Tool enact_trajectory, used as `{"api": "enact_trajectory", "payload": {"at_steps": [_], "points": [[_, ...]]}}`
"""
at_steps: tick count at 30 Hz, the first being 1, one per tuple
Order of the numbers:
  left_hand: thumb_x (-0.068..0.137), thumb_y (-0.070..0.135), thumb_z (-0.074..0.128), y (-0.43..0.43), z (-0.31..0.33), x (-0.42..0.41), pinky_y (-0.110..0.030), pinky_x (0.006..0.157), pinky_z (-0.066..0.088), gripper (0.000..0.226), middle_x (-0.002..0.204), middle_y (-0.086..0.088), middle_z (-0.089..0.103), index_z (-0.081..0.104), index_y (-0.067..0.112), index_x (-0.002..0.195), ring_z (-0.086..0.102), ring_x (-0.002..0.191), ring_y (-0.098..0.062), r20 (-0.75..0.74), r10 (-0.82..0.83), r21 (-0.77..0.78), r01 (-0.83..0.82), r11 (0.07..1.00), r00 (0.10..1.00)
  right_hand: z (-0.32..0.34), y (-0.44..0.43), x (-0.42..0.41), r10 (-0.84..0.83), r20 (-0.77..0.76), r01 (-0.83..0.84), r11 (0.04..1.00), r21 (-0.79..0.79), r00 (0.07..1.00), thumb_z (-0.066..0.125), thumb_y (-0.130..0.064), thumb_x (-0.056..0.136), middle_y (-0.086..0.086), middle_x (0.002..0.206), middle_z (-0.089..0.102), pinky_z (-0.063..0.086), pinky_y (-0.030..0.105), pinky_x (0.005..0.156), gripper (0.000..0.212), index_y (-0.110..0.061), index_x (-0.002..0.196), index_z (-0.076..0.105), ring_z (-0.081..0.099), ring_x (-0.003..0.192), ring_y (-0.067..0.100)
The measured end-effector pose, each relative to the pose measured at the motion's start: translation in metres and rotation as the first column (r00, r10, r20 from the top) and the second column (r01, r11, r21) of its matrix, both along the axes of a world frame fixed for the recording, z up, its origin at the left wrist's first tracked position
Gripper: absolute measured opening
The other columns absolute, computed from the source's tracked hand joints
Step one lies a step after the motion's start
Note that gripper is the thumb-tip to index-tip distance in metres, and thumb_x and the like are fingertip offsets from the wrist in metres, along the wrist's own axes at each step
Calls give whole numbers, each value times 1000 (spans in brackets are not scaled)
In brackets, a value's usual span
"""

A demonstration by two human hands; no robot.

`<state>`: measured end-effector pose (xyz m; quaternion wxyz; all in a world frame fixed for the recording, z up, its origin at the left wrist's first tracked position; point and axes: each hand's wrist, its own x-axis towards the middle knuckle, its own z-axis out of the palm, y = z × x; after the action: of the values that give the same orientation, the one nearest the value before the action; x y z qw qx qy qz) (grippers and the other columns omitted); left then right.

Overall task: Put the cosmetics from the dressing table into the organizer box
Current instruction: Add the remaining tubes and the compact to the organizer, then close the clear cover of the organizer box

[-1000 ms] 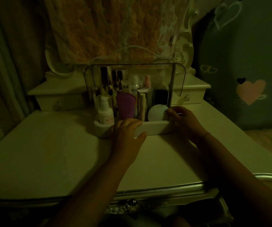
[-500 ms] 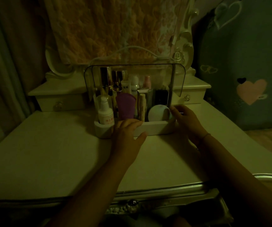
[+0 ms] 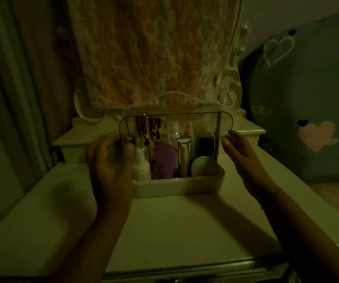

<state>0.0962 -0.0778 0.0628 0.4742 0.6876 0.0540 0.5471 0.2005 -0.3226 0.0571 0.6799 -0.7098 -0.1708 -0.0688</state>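
Left hand (image 3: 111,166) gripped the clear, round-cornered lid (image 3: 201,123) at nine o'clock; right hand (image 3: 244,158), fingers relaxed and holding nothing, flanked the smooth white organizer box (image 3: 176,186) at three o'clock.

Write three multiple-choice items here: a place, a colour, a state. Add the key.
1. The round white compact sits in the organizer box at: A front left; B front right; C rear centre.
2. The soft tube at front middle is: A blue; B orange; C purple.
3. The right hand is: A raised beside the clear cover's right edge; B flat on the table; C gripping a bottle.
B: it leans near the right wall. C: it shows purple. A: its fingers reach the cover's corner.
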Motion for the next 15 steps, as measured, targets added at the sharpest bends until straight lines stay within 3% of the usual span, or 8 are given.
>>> {"api": "enact_trajectory", "payload": {"at_steps": [3,6,8,10,13,15], "points": [[92,39,45,21,16,13,-16,92,38,43,137,9,42,42,30,134,44,125,-8,-5,-80,-235,77,969,997,15,4,-4,28,18,-29,999,43,999,49,-54,79,-8,147,35,30,24,96,68,-32,140,29,34,132,9],[94,47,35,28,24,26,-24,95,31,48,147,6,38,37,28,139,37,125,-5,-133,-212,-415,140,899,968,31,11,-5,31,38,-33,997,70,999,39,-51,89,-26,118,50,32,21,94,25,-46,112,48,45,119,3],[94,50,32,28,25,32,-29,101,29,52,148,2,38,37,25,139,36,131,-12,-216,-250,-412,144,900,944,39,16,-4,37,27,-39,995,87,999,34,-47,94,-30,103,51,32,25,97,17,-49,96,50,48,111,0],[92,54,31,26,27,35,-35,108,31,55,146,-1,42,41,24,138,39,133,-18,-261,-296,-410,172,896,919,45,19,-3,42,17,-43,996,78,999,31,-46,95,-28,102,51,31,28,100,20,-47,94,51,46,113,4],[89,61,30,21,28,38,-48,107,37,59,137,-5,53,49,24,132,48,126,-22,-295,-382,-442,229,867,876,50,22,-6,45,18,-47,995,90,999,31,-46,95,-27,101,52,33,23,93,22,-44,94,52,48,107,1],[88,62,31,16,28,37,-49,107,38,61,136,-4,54,48,24,132,50,124,-21,-283,-417,-437,271,857,864,49,22,-7,49,25,-51,996,70,998,31,-47,95,-29,100,52,35,17,86,22,-45,95,52,48,102,-5]]}}
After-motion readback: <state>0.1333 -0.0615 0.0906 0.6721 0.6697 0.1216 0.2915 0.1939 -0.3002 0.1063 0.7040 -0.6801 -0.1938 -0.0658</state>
